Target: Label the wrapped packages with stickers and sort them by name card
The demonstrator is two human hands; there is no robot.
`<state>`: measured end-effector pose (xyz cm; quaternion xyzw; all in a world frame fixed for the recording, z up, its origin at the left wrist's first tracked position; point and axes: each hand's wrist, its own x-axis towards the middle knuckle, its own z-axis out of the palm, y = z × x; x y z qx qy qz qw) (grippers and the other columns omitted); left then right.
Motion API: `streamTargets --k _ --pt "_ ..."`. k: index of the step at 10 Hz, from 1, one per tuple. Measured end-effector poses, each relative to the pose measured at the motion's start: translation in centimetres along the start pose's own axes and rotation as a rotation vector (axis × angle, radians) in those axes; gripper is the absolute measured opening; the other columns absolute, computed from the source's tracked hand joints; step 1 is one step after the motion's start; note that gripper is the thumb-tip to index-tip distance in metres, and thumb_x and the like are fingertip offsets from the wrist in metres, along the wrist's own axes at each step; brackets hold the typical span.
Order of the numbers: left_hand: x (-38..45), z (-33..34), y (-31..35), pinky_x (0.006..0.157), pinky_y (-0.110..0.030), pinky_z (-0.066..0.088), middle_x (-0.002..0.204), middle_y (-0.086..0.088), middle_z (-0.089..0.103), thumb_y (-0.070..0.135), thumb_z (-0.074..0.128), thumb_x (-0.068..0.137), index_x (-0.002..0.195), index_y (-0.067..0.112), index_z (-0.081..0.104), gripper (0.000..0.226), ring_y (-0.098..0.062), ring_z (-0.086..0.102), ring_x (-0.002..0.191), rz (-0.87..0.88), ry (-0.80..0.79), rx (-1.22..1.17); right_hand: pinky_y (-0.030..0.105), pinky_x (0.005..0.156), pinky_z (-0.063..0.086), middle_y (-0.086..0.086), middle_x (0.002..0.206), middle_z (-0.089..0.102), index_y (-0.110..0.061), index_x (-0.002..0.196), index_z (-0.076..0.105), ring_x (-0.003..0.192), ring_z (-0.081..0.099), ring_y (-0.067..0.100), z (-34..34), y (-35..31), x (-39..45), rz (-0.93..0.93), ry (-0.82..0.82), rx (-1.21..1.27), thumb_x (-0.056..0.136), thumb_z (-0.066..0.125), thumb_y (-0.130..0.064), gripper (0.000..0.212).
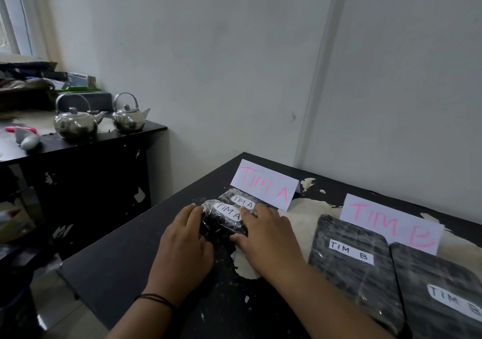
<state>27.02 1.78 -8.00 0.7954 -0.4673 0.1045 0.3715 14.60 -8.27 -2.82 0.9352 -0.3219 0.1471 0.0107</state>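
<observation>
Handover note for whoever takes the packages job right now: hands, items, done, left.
Left hand and right hand: both on the near TIM A package, one at each side.
Second TIM A package lies just behind it, before the TIM A card.
Two TIM B packages, left and right, lie before the TIM B card.
Done: all four show stickers and sit by matching cards.
Left: let go of the near package; no unlabelled package in view.
</observation>
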Motion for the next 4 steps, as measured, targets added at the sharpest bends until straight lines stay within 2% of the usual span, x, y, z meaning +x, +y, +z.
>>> streamTargets --k 1,2,3,4 --pt "0.0 0.0 0.0 0.093 -0.032 0.039 0.121 -0.006 0.053 0.009 0.062 0.073 0.12 0.011 0.052 0.048 -0.022 0.052 0.11 0.036 0.06 0.012 0.037 0.101 0.029 0.004 0.138 0.039 -0.024 0.142 0.034 0.128 0.034 0.022 -1.7 0.0 -1.7 -0.005 0.079 0.049 0.092 0.042 -0.053 0.059" --pt "-0.1 -0.5 0.4 0.079 -0.031 0.046 0.1 0.0 0.055 0.02 0.058 0.072 0.104 0.014 0.055 0.033 -0.017 0.053 0.088 0.053 0.078 0.043 0.037 0.101 0.029 0.0 0.134 0.041 -0.026 0.145 0.026 0.125 0.036 0.02 -4.4 0.2 -4.6 0.001 0.096 0.083 0.092 0.041 -0.054 0.062" --pt "-0.4 -0.9 1.0 0.061 -0.027 0.042 0.076 0.007 0.053 0.023 0.067 0.076 0.08 0.021 0.053 0.014 -0.012 0.05 0.065 0.079 0.029 0.082 0.037 0.105 0.029 -0.003 0.131 0.044 -0.028 0.147 0.01 0.124 0.037 0.018 -7.5 1.1 -8.8 0.023 0.064 0.122 0.093 0.039 -0.051 0.066" --pt "-1.6 -1.4 2.5 0.052 -0.026 0.036 0.066 0.009 0.051 0.03 0.065 0.082 0.067 0.025 0.05 0.022 -0.013 0.049 0.059 -0.011 -0.043 0.089 0.029 0.103 0.034 -0.01 0.123 0.048 -0.032 0.146 0.017 0.116 0.043 0.01 -10.2 2.2 -13.5 0.073 0.031 0.248 0.093 0.042 -0.05 0.062"
